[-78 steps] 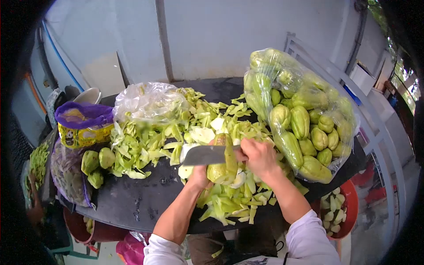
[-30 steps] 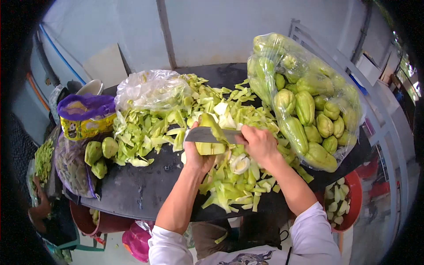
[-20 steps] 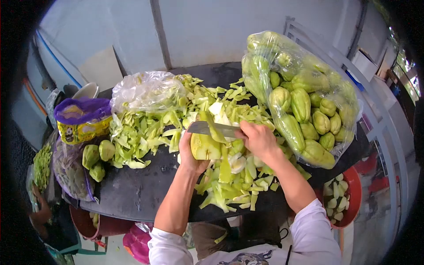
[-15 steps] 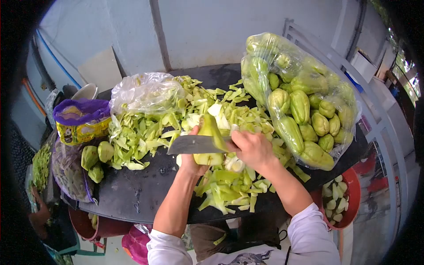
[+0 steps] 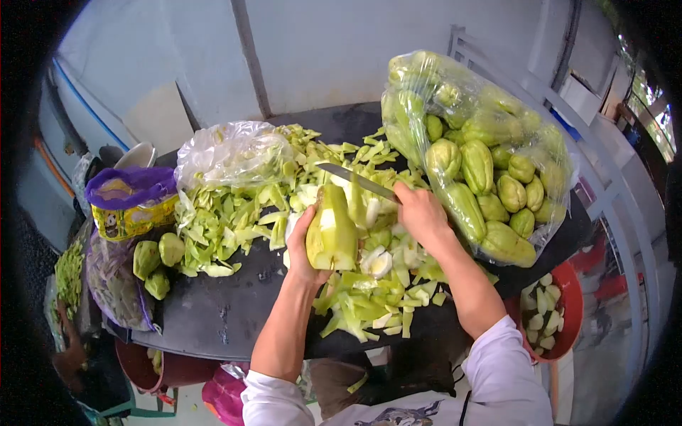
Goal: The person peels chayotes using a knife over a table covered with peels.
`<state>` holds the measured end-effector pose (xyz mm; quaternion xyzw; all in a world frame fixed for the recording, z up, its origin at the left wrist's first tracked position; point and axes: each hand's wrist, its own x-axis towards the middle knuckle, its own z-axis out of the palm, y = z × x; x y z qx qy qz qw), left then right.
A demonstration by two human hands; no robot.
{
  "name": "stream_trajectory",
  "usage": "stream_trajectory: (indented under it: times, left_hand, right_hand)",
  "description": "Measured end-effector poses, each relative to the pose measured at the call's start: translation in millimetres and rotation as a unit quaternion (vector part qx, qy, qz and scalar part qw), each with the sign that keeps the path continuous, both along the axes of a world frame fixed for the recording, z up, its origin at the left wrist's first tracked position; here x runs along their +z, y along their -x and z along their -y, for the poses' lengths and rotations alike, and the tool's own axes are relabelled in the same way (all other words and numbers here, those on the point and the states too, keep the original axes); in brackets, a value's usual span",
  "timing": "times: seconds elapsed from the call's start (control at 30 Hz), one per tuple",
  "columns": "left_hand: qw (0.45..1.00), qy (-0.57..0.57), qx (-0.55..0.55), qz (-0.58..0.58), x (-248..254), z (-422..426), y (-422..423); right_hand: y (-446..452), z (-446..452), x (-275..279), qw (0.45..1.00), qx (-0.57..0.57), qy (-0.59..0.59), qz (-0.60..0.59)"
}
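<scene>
A partly peeled chayote [image 5: 332,231] is gripped in my left hand [image 5: 304,245], upright over the middle of the table; pale strips show where its skin is cut off. My right hand [image 5: 420,213] is closed around the handle of a knife [image 5: 361,183]. The blade points up and to the left, above and apart from the chayote. Under and around both hands lie heaped green peelings [image 5: 369,295]. To the right, a clear plastic bag [image 5: 490,163] bulges with whole chayotes.
Several loose chayotes [image 5: 158,259] sit at the table's left beside a purple mesh bag [image 5: 117,277]. A crumpled clear bag [image 5: 234,153] rests on the peelings. Below the right edge stands a red bucket [image 5: 572,312] holding pale pieces; another red tub [image 5: 177,373] is below left.
The knife has lifted off the chayote and swung up and to the right. The chayote now stands more upright in my left hand, with more of its peeled side showing.
</scene>
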<state>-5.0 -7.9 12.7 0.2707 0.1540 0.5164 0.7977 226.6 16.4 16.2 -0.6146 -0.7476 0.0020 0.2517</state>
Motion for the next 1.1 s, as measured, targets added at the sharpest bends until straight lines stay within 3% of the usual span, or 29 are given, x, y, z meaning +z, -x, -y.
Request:
stream_trajectory:
  times: [0.13,0.2,0.23,0.4,0.67,0.8,0.9,1.1]
  left_hand:
    - [1.0,-0.002,-0.006,0.009,3.6,-2.1,-1.8]
    - [0.984,0.121,0.093,0.089,5.1,-5.8,-6.8]
    - [0.991,0.086,0.066,0.081,-0.7,-8.1,-0.2]
    - [0.979,0.136,0.144,0.04,-5.3,-11.5,0.5]
    - [0.986,0.121,0.096,0.071,-16.0,-13.2,-3.3]
    - [0.985,0.121,0.08,0.089,-20.7,-14.1,-3.5]
    - [0.976,0.14,0.15,0.068,-11.2,-10.7,-5.0]
    - [0.989,0.085,0.118,0.035,-14.5,-11.1,-4.7]
  right_hand:
    - [3.9,7.7,1.9,0.999,-0.009,-0.011,-0.035]
    - [9.1,10.0,2.5,1.0,-0.008,-0.009,-0.006]
    - [10.8,11.2,0.6,1.0,-0.005,-0.008,-0.006]
    - [30.7,24.9,-2.2,0.975,0.163,-0.152,-0.019]
    - [49.8,28.1,-3.8,0.933,0.226,-0.281,0.012]
    - [46.4,25.8,-5.0,0.941,0.201,-0.271,0.029]
    - [32.2,16.5,-11.8,0.959,0.177,-0.22,0.013]
    - [32.1,24.0,-3.3,0.971,0.162,-0.177,0.007]
